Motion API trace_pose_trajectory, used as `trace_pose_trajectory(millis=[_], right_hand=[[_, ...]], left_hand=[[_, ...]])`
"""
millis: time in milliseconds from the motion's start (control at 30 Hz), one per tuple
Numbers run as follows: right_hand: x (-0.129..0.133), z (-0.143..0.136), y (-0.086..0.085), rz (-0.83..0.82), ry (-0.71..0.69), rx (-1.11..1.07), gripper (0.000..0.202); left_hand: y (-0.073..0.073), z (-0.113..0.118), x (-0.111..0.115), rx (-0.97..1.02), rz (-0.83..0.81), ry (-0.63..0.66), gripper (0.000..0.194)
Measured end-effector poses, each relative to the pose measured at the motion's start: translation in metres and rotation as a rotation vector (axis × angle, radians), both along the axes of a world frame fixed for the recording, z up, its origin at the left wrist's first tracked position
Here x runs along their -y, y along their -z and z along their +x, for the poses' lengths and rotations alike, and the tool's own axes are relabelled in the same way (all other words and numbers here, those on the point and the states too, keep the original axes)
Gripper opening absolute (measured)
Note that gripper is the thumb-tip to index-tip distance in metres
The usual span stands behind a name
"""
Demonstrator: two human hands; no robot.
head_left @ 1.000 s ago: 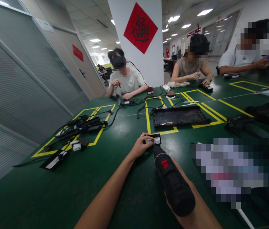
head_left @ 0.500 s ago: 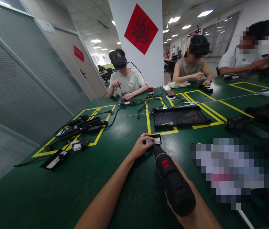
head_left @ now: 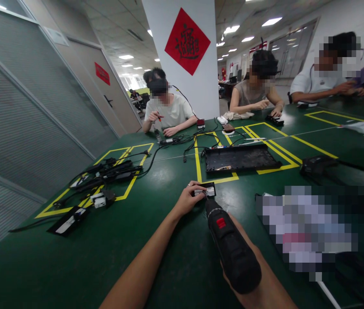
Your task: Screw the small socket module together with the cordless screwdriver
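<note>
My left hand (head_left: 188, 200) is closed on the near-left side of a small black casing (head_left: 213, 189) with a pale label-like face, holding it on the green table. In my right hand (head_left: 249, 241) is a black cordless drill (head_left: 232, 249) with a red switch on top. The drill points away from me, and its tip meets the casing close to my left fingertips. Most of the right hand's fingers are hidden behind the drill body. Beyond the casing lies a large shallow black tray-like shell (head_left: 243, 159).
Left, a heap of black cables and adapters (head_left: 114, 171) lies within yellow tape, near a black plate with a white strip (head_left: 68, 221). A blurred-out flat item (head_left: 307, 227) is at right. Several people sit across the green table (head_left: 130, 266).
The whole view has shifted slightly, with things appearing a little further left. Both hands keep their hold, and the drill tip stays at the casing.
</note>
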State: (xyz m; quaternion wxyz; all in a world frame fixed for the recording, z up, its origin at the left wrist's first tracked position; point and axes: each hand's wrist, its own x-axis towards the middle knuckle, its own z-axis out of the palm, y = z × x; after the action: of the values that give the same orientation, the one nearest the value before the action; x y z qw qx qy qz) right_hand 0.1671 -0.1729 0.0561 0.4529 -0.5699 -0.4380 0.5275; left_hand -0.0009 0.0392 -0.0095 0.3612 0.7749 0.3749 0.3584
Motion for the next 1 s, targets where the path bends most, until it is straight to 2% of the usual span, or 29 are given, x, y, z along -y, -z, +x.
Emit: trace_pose_trajectory(millis=[167, 333, 567, 867, 1000], right_hand=[[0.002, 0.005, -0.005, -0.003, -0.046, -0.01, 0.066], [-0.001, 0.0, 0.004, 0.04, 0.038, 0.04, 0.064], [-0.002, 0.003, 0.015, 0.055, -0.002, 0.054, 0.072], [0.004, 0.004, -0.009, 0.061, -0.022, 0.073, 0.068], [0.004, 0.004, -0.01, 0.04, -0.025, 0.115, 0.069]], left_hand=[[-0.001, 0.0, 0.0, -0.011, 0.001, -0.006, 0.022], [-0.002, 0.0, 0.001, -0.025, -0.008, -0.011, 0.023], [-0.001, -0.001, 0.0, -0.011, -0.027, -0.009, 0.023], [-0.001, 0.0, 0.0, -0.014, -0.016, -0.022, 0.022], [-0.001, 0.0, 0.0, -0.01, -0.011, -0.019, 0.022]])
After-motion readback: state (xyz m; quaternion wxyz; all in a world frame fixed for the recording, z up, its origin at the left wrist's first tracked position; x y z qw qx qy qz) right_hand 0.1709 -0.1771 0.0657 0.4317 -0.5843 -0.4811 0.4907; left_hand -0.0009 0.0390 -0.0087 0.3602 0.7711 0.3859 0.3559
